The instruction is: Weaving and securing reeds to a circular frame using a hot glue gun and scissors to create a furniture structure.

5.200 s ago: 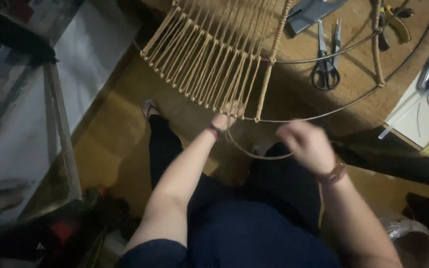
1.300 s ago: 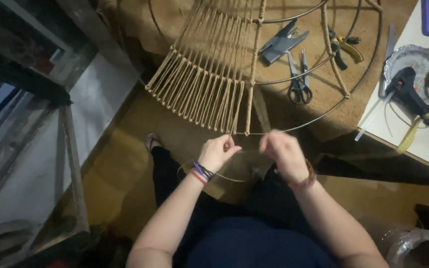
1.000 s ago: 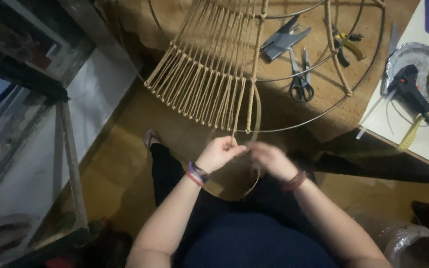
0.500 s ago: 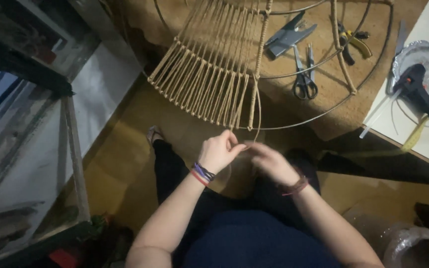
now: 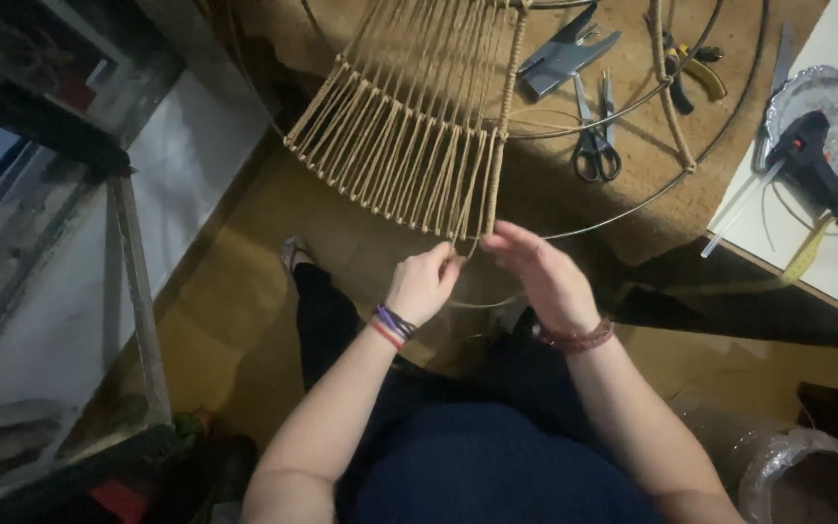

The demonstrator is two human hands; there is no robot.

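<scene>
A round wire frame (image 5: 632,209) lies over a brown board, one sector of it wrapped with many strands of tan cord (image 5: 409,146). My left hand (image 5: 421,283) pinches the cord at the frame's near rim, just below the last strand. Close beside it, my right hand (image 5: 540,274) holds the same loose cord, which sags in a loop (image 5: 485,303) beneath both hands. My fingertips almost touch at the rim. Bracelets sit on both wrists.
On the brown board (image 5: 632,126) lie scissors (image 5: 594,146), a grey staple gun (image 5: 566,53) and yellow-handled pliers (image 5: 691,68). A white table (image 5: 778,233) at the right carries a black glue gun (image 5: 807,155). A wooden frame (image 5: 138,301) stands left; a plastic container (image 5: 802,480) sits lower right.
My right hand swung out wide with the cord, then came back in beside my left at the rim. The loop of slack cord grew smaller.
</scene>
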